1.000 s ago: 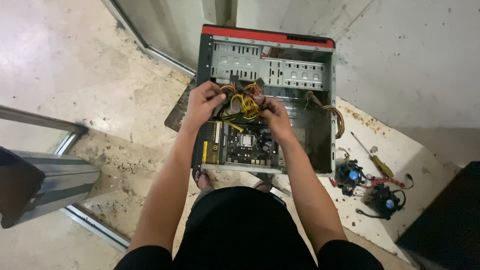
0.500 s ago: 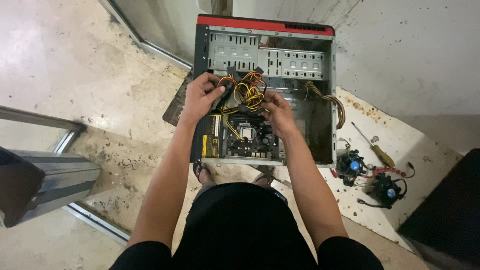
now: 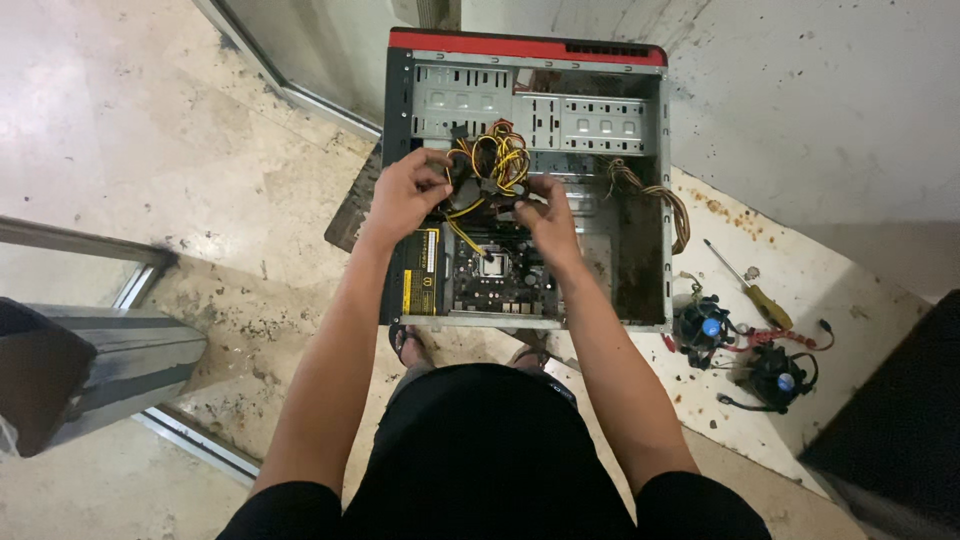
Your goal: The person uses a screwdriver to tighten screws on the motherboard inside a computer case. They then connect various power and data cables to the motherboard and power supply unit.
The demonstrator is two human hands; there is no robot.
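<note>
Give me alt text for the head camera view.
Both hands, left hand and right hand, grip a yellow cable bundle inside an open computer case lying on the floor. Two fans and a screwdriver lie beside it.

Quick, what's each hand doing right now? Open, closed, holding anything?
Left hand: closed, gripping the yellow and black cable bundle inside the open computer case.
Right hand: fingers curled on the same bundle's cables; exact grip cannot be told.

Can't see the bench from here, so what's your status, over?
Left hand and right hand both gripping the yellow cable bundle. Bundle over motherboard inside open case. Nothing blocking.
</note>
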